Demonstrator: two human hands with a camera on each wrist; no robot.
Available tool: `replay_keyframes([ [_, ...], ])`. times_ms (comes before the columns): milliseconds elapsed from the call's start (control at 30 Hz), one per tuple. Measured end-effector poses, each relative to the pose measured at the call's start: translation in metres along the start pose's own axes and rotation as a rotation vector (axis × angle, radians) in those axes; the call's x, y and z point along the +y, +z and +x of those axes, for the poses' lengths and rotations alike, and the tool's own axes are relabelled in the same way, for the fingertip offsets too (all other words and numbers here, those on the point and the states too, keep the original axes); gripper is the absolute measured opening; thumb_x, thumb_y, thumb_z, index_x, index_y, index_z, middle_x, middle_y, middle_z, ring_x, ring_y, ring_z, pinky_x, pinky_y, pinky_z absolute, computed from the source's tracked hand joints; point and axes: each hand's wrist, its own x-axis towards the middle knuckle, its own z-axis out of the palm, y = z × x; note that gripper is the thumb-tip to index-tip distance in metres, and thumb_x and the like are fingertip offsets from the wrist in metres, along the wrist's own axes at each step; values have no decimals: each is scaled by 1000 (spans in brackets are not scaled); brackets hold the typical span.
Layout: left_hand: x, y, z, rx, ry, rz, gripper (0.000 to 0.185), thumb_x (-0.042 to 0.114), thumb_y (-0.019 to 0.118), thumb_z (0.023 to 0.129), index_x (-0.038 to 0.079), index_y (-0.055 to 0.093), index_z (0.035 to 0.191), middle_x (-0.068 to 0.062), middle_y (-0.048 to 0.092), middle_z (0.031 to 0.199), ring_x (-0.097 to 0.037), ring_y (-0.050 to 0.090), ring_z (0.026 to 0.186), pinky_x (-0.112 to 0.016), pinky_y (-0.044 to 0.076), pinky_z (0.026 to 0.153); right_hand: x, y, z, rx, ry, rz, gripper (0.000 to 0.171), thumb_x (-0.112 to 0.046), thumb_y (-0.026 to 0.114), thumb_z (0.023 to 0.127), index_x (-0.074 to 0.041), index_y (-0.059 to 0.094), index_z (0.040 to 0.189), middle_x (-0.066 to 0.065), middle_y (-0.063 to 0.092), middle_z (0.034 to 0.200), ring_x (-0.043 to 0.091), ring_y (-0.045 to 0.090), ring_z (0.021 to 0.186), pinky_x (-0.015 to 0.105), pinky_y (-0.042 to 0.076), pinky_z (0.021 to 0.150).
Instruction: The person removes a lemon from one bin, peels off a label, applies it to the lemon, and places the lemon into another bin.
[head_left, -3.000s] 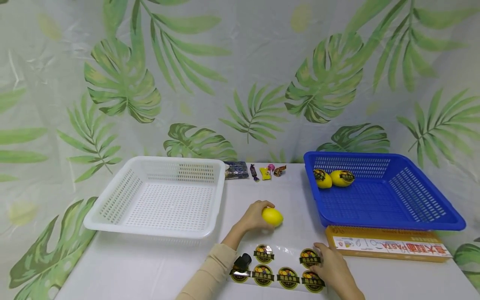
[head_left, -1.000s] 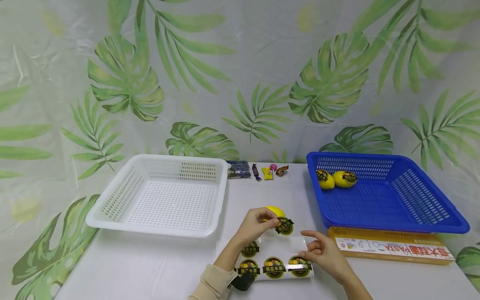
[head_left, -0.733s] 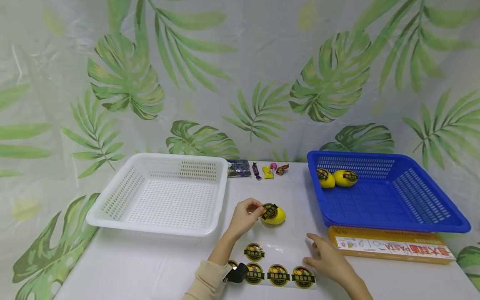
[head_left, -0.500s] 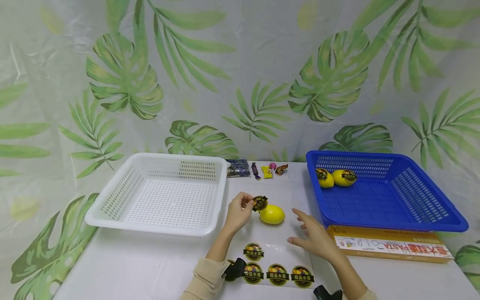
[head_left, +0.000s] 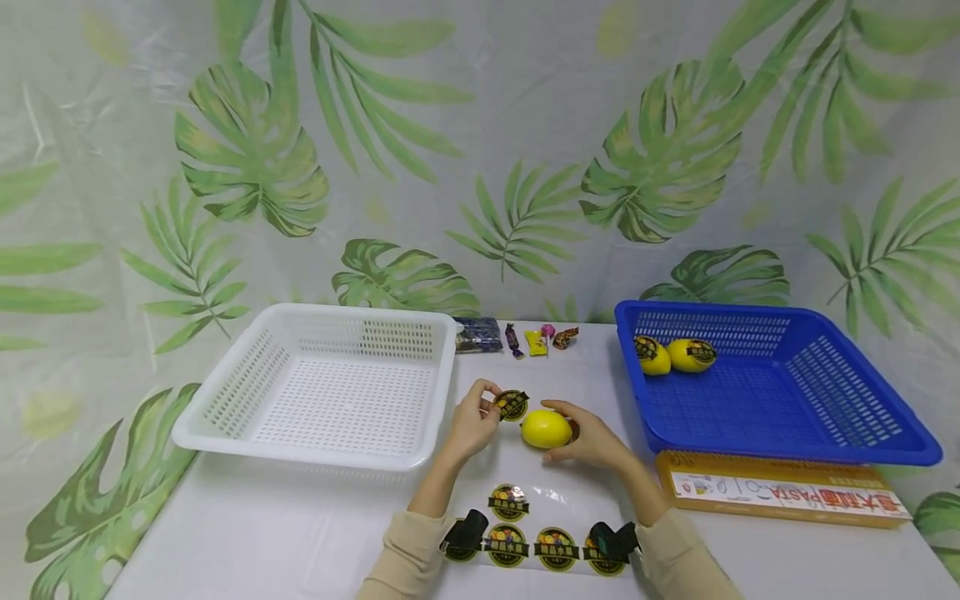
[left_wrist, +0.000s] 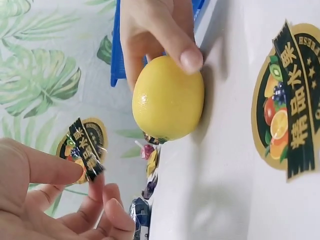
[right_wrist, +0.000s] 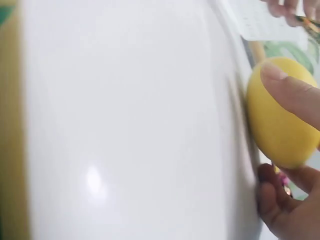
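White table: right hand (head_left: 592,437) grips lemon (head_left: 546,428); left hand (head_left: 474,421) pinches sticker (head_left: 513,405) (just beside).

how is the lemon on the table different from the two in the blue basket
The table lemon is bare, with no sticker, while the basket lemons each carry a dark label. The right hand grips the table lemon; the basket lemons lie untouched in the blue basket. All are yellow.

Bright, even light; glare whitens the blurred right wrist view.
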Motion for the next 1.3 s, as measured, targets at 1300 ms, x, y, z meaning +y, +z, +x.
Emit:
replay_keyframes([
  [1300,27,19,33,130,246,126,31,20,73,80,5,66,107,-16,62,101,-29,59,84,-38,48,73,-34,-11,34,224,-98,175,64,2,81,67,5,54,125,23,59,117,32,55,102,34,46,85],
])
